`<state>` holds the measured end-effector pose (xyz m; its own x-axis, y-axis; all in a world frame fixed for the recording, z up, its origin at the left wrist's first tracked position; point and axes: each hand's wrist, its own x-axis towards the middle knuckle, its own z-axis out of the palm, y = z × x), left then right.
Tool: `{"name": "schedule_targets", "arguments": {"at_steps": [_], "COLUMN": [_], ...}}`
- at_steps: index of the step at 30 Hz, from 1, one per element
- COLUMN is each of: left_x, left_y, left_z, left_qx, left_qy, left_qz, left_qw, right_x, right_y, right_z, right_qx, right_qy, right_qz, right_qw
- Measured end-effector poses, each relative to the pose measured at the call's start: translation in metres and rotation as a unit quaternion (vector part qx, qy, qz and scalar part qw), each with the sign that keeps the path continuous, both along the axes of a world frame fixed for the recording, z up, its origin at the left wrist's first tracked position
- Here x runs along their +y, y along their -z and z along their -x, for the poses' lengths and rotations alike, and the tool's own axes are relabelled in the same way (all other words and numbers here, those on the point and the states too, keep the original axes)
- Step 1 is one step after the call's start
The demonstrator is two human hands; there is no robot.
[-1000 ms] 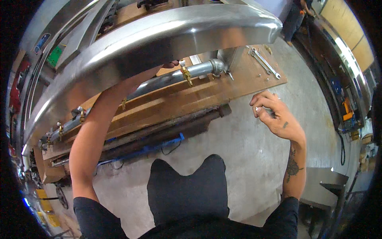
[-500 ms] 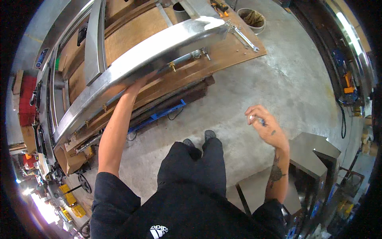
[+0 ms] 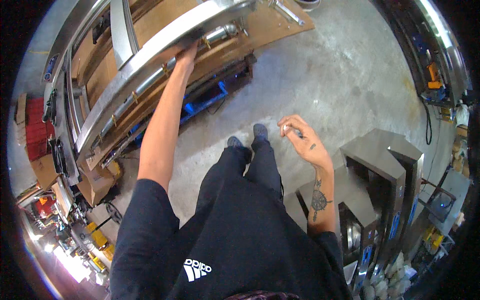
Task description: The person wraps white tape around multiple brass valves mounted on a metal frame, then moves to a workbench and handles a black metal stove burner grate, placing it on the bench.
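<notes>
A long silver gas pipe (image 3: 151, 78) with small brass valves runs beneath the curved front of a shiny metal frame (image 3: 170, 37). My left hand (image 3: 187, 57) reaches up to this pipe under the metal edge; its fingers are mostly hidden there, so their grip does not show. Away from the frame, over the floor, my right hand (image 3: 303, 140) is held up with curled fingers. A small whitish piece (image 3: 286, 128) shows between its thumb and fingers, too small to name.
The frame lies on a wooden board (image 3: 270, 37), with wrenches (image 3: 287, 12) at its far right corner. Blue metal bars (image 3: 205, 100) sit below. Boxy stainless steel units (image 3: 375, 155) stand at my right. A cardboard box (image 3: 97, 185) is at the left.
My left hand has slid right along the pipe, nearer its elbow end. My right hand has come left and slightly up in view, still curled. The whole view has shifted.
</notes>
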<state>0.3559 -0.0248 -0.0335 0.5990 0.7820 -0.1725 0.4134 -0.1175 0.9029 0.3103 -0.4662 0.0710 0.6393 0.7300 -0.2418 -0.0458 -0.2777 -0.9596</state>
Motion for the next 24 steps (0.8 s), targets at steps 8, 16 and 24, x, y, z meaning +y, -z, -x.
{"name": "schedule_targets", "arguments": {"at_steps": [8,16,24], "left_x": [0.056,0.036,-0.012], "left_y": [0.037,0.015,-0.008], "left_z": [-0.005,-0.009,0.044], "left_qx": [0.048,-0.058,-0.024], "left_qy": [0.164,0.131,0.033], "left_qz": [-0.117,-0.132,-0.149], "left_qw": [0.978,0.981,0.988], "right_x": [-0.036,-0.044,-0.015], "right_y": [0.021,0.019,0.002], "right_z": [0.050,0.079,0.082], "right_qx": [0.077,0.085,0.070], "right_qy": [0.059,0.067,0.111], "right_qz": [-0.021,-0.022,-0.036], "right_qw": [0.995,0.994,0.991]}}
